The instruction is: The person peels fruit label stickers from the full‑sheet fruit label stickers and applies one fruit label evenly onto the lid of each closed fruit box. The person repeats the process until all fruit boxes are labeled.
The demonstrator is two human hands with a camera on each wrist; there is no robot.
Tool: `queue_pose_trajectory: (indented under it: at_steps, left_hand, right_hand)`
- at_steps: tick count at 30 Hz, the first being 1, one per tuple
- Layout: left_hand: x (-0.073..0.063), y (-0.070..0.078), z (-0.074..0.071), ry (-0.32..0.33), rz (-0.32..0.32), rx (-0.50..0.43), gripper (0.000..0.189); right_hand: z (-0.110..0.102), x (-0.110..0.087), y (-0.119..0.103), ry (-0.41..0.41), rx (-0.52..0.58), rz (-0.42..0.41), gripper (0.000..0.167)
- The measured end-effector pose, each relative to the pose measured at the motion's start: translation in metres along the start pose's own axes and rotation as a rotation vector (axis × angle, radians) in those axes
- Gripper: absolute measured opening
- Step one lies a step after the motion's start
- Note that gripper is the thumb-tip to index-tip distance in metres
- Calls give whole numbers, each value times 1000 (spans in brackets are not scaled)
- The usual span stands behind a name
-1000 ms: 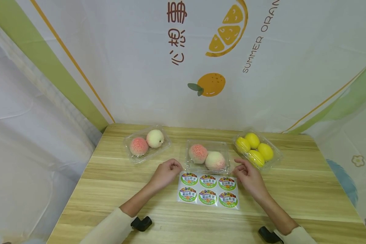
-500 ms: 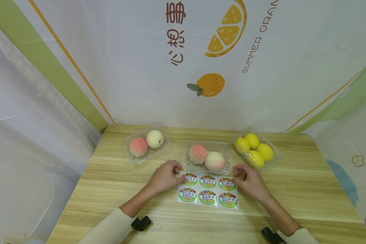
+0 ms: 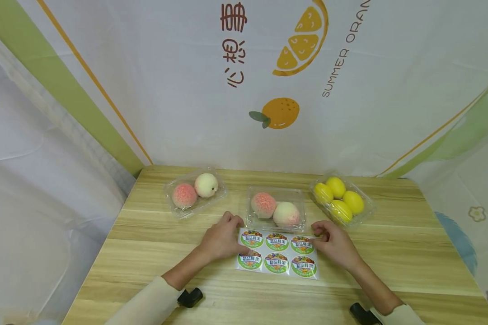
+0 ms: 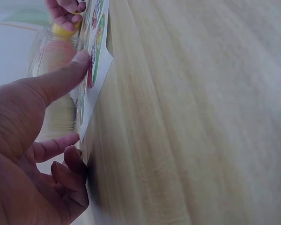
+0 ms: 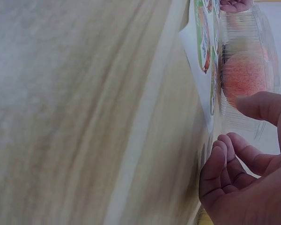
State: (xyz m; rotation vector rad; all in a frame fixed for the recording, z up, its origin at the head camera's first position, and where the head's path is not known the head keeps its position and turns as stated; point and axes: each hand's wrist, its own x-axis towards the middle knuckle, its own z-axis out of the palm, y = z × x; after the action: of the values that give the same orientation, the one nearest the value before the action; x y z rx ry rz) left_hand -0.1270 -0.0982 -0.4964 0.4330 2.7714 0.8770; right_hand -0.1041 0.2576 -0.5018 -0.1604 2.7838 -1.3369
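A white sheet of round fruit stickers (image 3: 277, 253) lies flat on the wooden table in the head view. My left hand (image 3: 222, 238) is at its left edge. The left thumb (image 4: 68, 75) reaches over a sticker, and the index finger lies near the sheet's corner; firm contact cannot be told. At the right edge is my right hand (image 3: 335, 243), with its thumb (image 5: 260, 107) held apart from its loosely bent fingers. Directly behind the sheet stands a clear plastic box (image 3: 250, 192) with two peaches, one pinkish (image 3: 264, 205) and one pale (image 3: 286, 214).
Back left is another clear box (image 3: 175, 211) with two peaches. A clear box (image 3: 366, 214) of several yellow lemons (image 3: 353, 202) stands back right. Behind the wooden table (image 3: 146, 253) hangs a white printed curtain (image 3: 195, 113).
My left thumb has spread away from the fingers and moved down the sheet's left side. The right hand has shifted slightly toward me, its thumb now over the sheet's edge. The boxes stay put.
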Motion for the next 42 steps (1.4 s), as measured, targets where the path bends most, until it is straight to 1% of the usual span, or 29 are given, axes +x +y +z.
queue_pose_trajectory:
  at_steps: [4,8,12,15,19,23,30,35,42]
  left_hand:
    - [1,1,0,-1,10,24,73]
    - [2,2,0,-7,15,36,70]
    - [2,2,0,-13,24,31,66]
    - [2,2,-1,-19,29,24,64]
    - [2,3,-1,-28,32,21,63]
    - [2,3,-1,-37,37,22,63]
    - [-1,3,-2,-44,53,15,64]
    - [-2,4,-2,-50,46,3,65]
    - [0,5,-2,-78,37,-27,64]
  right_hand:
    - [0,2,-3,7,17,21,31]
    - [0,5,-10,20,13,68,26]
    - [-1,7,-17,17,19,129,30]
    - [0,10,-21,10,41,154,37]
    - [1,12,-25,16,76,158,39]
    - [5,14,-27,31,103,155,34]
    - [8,16,-29,47,108,168,27]
    - [8,17,-30,41,125,170,26]
    - [8,17,-28,35,145,184,24]
